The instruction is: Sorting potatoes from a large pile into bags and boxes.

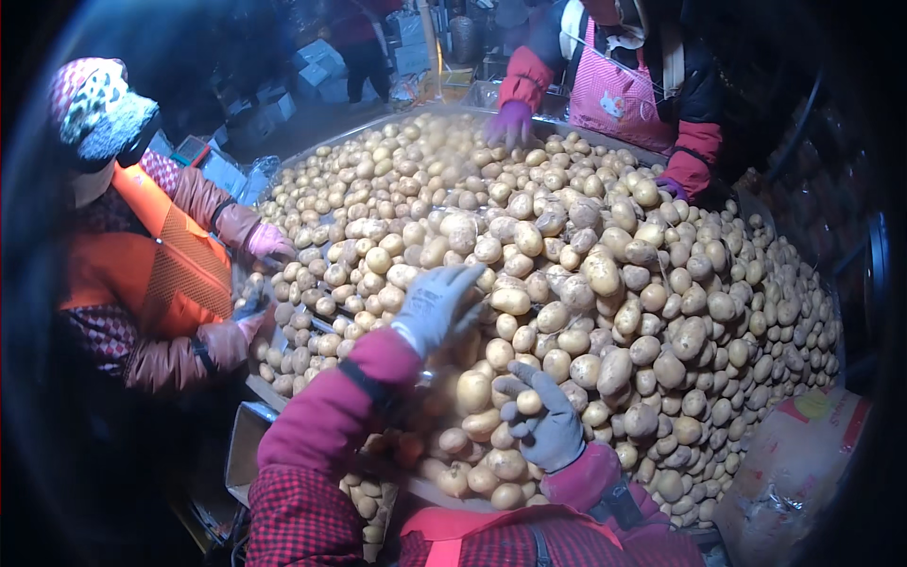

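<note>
My left hand (436, 305), in a grey work glove, reaches over the near part of a large heap of potatoes (602, 273). Its fingers curl down at the potatoes; their undersides are hidden, so a hold cannot be made out. Lower and to the right, my right hand (542, 418), also gloved in grey, is turned up with bent fingers around a small potato (528, 402). Larger pale potatoes (473, 391) lie between my two hands, close to the near edge of the table.
Two people work at the heap: one in an orange vest (170, 262) at left, one in a pink apron (613, 92) across. A cardboard box (244, 446) stands below the near left edge. A printed plastic sack (786, 468) sits at lower right.
</note>
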The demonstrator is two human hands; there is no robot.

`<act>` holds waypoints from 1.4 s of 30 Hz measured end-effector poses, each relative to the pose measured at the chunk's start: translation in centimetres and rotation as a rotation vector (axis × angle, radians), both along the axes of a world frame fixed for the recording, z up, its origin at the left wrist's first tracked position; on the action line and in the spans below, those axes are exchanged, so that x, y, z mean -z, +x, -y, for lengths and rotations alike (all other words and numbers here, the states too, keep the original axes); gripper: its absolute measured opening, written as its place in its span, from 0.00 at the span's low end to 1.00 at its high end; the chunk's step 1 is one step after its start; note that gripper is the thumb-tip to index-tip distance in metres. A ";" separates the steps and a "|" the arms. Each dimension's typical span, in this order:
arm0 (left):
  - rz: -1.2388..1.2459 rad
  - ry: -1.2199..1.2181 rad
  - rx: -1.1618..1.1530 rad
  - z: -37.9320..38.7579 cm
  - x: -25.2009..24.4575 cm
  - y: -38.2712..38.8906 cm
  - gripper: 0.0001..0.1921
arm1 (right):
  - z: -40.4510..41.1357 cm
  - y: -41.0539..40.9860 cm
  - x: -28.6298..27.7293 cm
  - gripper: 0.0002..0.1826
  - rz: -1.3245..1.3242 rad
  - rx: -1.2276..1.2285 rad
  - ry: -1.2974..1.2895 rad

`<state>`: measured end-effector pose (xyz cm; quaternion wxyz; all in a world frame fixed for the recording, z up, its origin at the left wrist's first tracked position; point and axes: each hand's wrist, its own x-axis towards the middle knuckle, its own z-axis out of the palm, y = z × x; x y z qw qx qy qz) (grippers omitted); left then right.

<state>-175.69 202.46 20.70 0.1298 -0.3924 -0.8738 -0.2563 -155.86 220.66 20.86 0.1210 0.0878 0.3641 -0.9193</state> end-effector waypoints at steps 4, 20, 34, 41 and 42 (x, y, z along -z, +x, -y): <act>0.024 -0.304 -0.165 1.1 3.8 -5.0 0.32 | -0.4 -1.5 -0.5 0.22 0.102 -0.014 0.011; -0.065 -0.605 -0.549 17.0 6.0 -5.5 0.27 | 0.0 -1.1 0.1 0.27 0.167 -0.041 0.078; -0.061 -0.428 -0.274 14.2 4.6 5.6 0.18 | 0.7 -0.9 0.2 0.23 0.104 -0.037 0.200; 0.019 -0.756 -0.731 17.2 4.3 -0.3 0.29 | 0.2 -0.7 0.7 0.24 -0.029 -0.079 0.292; -0.041 -0.738 -0.802 16.9 4.1 -0.2 0.30 | 0.3 -0.7 0.7 0.24 -0.013 -0.076 0.217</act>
